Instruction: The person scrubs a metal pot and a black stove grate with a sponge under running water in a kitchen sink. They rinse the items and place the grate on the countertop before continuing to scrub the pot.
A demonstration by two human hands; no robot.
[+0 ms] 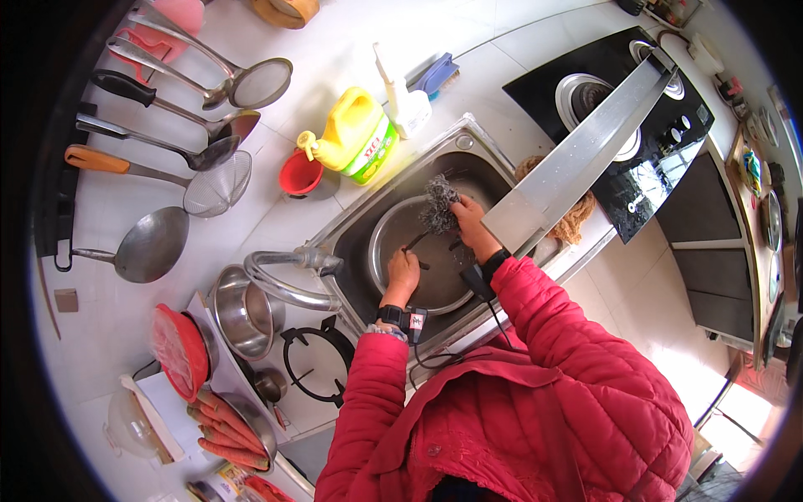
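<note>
A round metal basin [378, 248] with murky water stands in the steel sink [351, 226]. Over it, my right hand [473, 226] grips a grey steel-wool scourer [441, 204]. My left hand [403, 271], lower and to the left, is closed on a dark, slim metal piece [416, 241], whose upper end reaches the scourer. The full shape of that piece cannot be made out. Another dark part shows just below my right hand's fingers; whether it belongs to the same piece cannot be told. Both wrists bear black straps with small devices and cables.
A curved chrome faucet [292, 295] reaches over the sink's left side. Behind the sink stand a yellow detergent jug [361, 135], a white bottle [411, 113] and a red cup [300, 174]. A long steel panel [577, 157] slants past my right forearm towards the black stove [659, 182]. A black pot-support ring [287, 351] lies left.
</note>
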